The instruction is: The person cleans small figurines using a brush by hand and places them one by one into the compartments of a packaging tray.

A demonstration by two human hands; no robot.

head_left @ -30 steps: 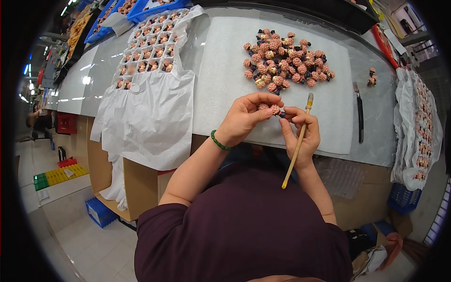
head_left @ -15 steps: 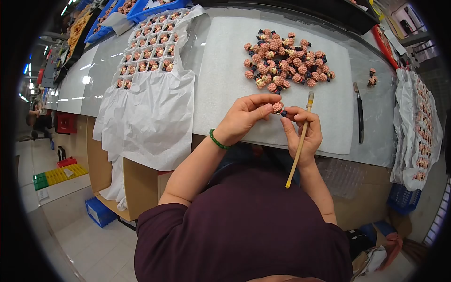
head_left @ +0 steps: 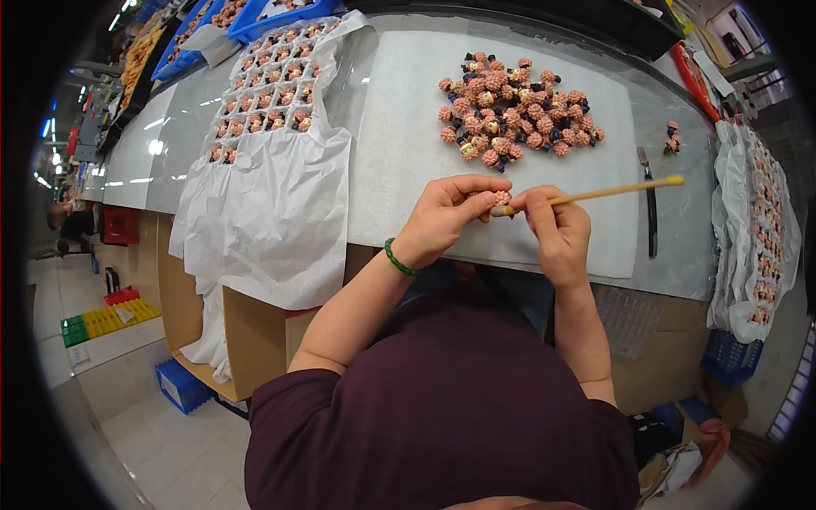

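Between the thumb and fingers of my left hand (head_left: 450, 212) is a small figurine (head_left: 502, 198) with a pink, bumpy head. My right hand (head_left: 558, 229) grips a thin wooden brush (head_left: 616, 192). Its yellow-tipped end points to the right, and its pale bristle end (head_left: 503, 210) is at the figurine, where contact is hard to make out. Beyond both hands, a heap of similar figurines (head_left: 518, 110) with pink heads and dark bodies lies on a white foam sheet (head_left: 399, 110). Part of the held figurine is hidden by my fingers.
A compartment tray of figurines (head_left: 276, 81) stands at the left, with white paper (head_left: 263, 212) draped toward me. To the right lie a black-handled tool (head_left: 651, 208) and a loose figurine (head_left: 672, 138). Another filled tray (head_left: 765, 229) is at the right edge. Blue bins (head_left: 280, 15) sit at the back.
The brush has swung round in my right hand, from upright with its bristles away from me to nearly level, bristles at the figurine. My right hand's fingers have left the figurine; my left still holds it.
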